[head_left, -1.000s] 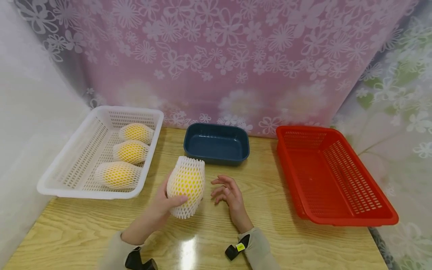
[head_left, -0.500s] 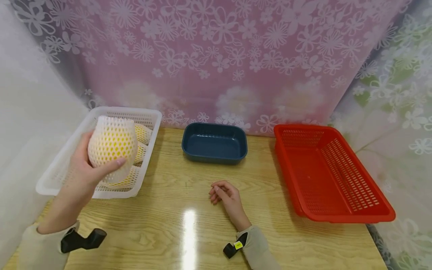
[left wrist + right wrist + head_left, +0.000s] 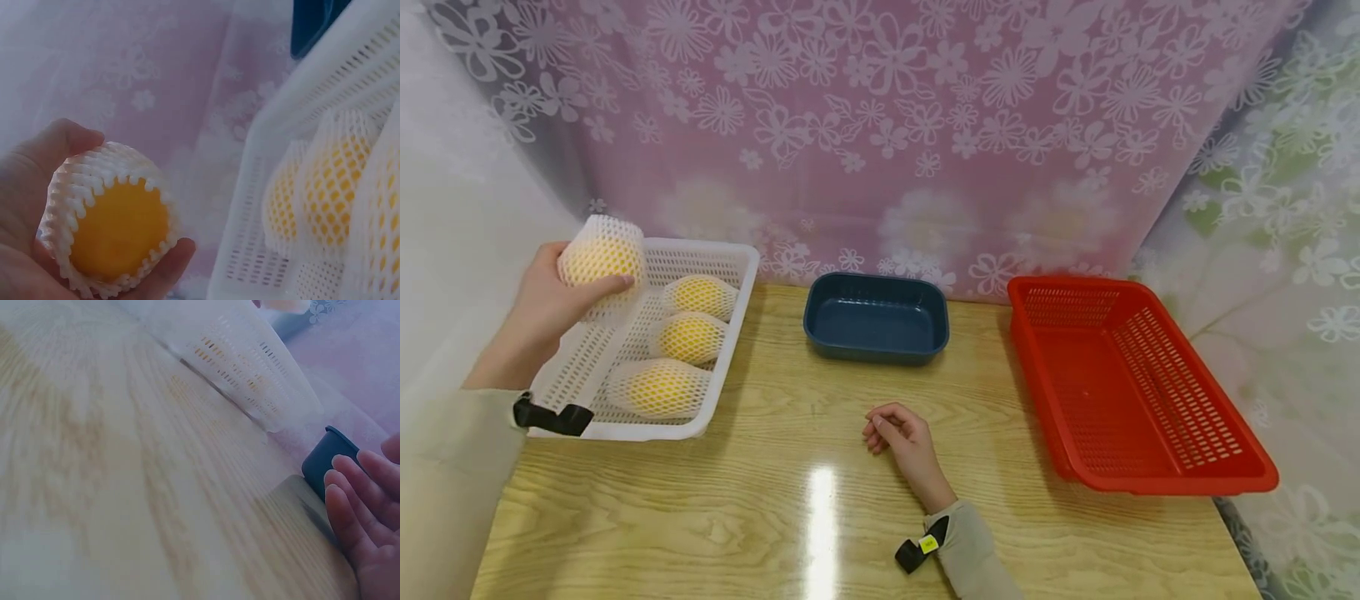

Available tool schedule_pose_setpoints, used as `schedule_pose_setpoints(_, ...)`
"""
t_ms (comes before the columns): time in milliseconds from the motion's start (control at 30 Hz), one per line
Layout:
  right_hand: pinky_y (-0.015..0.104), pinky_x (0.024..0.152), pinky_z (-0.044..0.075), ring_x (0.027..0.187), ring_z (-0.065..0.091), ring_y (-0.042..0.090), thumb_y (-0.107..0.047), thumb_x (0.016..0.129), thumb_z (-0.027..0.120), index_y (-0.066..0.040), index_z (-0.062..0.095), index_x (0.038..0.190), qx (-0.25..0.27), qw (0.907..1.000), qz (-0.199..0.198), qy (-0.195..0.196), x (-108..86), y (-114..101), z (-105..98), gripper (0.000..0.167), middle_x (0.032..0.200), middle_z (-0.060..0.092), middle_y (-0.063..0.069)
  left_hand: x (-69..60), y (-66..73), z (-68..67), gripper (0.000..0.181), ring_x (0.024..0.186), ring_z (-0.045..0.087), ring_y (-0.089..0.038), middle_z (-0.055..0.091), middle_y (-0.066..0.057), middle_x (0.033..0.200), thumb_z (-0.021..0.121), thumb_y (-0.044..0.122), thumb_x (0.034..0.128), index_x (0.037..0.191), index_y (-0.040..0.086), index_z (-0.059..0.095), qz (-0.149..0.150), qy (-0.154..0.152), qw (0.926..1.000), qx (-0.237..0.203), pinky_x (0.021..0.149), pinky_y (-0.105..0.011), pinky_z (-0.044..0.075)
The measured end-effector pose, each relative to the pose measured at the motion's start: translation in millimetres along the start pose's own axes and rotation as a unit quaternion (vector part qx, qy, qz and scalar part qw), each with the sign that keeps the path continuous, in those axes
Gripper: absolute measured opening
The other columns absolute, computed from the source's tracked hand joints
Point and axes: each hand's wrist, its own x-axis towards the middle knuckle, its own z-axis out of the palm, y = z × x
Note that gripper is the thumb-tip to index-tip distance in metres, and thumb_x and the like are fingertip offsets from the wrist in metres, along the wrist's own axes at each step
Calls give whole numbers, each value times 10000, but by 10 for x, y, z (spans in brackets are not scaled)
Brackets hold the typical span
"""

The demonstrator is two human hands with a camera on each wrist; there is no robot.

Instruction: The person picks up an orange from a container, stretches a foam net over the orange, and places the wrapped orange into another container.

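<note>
My left hand (image 3: 550, 292) grips a yellow fruit in a white foam net (image 3: 602, 257) above the far-left part of a white plastic basket (image 3: 743, 333). In the left wrist view, thumb and fingers wrap around the net, and the smooth yellow end of the fruit (image 3: 122, 228) shows through its opening. Three more netted yellow fruits lie in a row along the basket's right side, the middle fruit (image 3: 691, 337) among them. My right hand (image 3: 910, 446) is low over the table's middle, fingers loosely curled, holding nothing.
A dark blue rectangular tub (image 3: 880, 352) stands at the back centre, against the pink floral cloth (image 3: 850, 150). On the right is a red slotted basket (image 3: 1093, 400) with nothing in it. All stand on a wood-grain table (image 3: 760, 500).
My left hand has carried the netted fruit from the table's middle leftward and back, over the white basket. My right hand has drawn back slightly, its fingers a little more curled.
</note>
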Motion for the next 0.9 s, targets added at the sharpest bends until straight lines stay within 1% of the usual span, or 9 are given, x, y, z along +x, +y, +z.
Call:
schedule_pose_setpoints(167,297,607,556,669,633,186,-95,1016,557,152,618,1049,-106,9999,53,4,-8,3,-18,257,859,641,293,284,-232,57,945,1098,421,-335,321,-271,1327,651,455,927,1484,-75,101,-279,-310,9985,356,628,-265,529)
schedule_pose_setpoints(233,301,602,557,666,634,184,-87,1014,558,154,621,1043,-130,9999,51,-1,-13,11,-22,251,857,640,297,369,-327,87,1016,1064,479,-392,325,-344,1332,663,492,908,1493,-93,72,-298,-429,9959,734,611,-339,550)
schedule_pose_setpoints(300,306,599,557,664,635,189,-75,1012,557,153,622,1037,-133,9999,39,-11,-15,19,-22,238,857,635,312,443,-422,111,1104,945,557,-408,377,-382,1275,661,559,884,1495,-118,39,-279,-593,9897,1275,586,-406,544)
schedule_pose_setpoints(400,303,600,556,665,635,189,-82,1010,563,147,625,1030,-119,9999,57,-23,-13,22,-8,239,861,629,333,548,-556,123,1165,750,594,-433,483,-396,1086,634,640,861,1444,-198,73,-174,-777,9698,2307,553,-475,494)
schedule_pose_setpoints(533,289,610,554,669,631,178,-108,1009,573,140,629,1023,-77,9999,133,-35,-15,8,14,255,869,619,357,679,-703,153,1108,819,534,-590,452,-444,1001,583,652,879,1331,-262,151,-39,-1016,9400,3257,618,-597,453)
schedule_pose_setpoints(600,288,610,554,667,630,179,-105,1009,572,142,628,1019,-78,9999,142,-33,-17,1,19,254,867,615,363,738,-758,191,1126,839,520,-602,397,-478,1050,570,654,883,1334,-274,120,2,-1181,9309,3457,637,-611,450)
schedule_pose_setpoints(633,290,609,553,665,629,182,-98,1008,571,141,628,1016,-71,9999,139,-31,-18,-2,19,246,864,614,361,766,-782,215,1129,809,533,-571,376,-481,1066,568,651,884,1341,-271,105,-10,-1266,9289,3480,628,-593,459)
schedule_pose_setpoints(767,296,603,554,658,627,189,-70,1005,566,144,624,1009,-97,9999,95,-14,-10,1,12,222,852,622,337,860,-863,338,1218,710,561,-457,272,-525,1164,561,657,883,1400,-263,-48,-139,-1456,9263,3472,548,-502,491)
schedule_pose_setpoints(900,295,611,556,664,629,181,-84,1008,568,147,621,1013,-125,9998,140,-27,-1,-4,3,237,855,635,307,888,-893,451,1198,823,556,-553,143,-556,1248,532,650,894,1390,-276,-45,-296,-1398,9199,3652,621,-573,514)
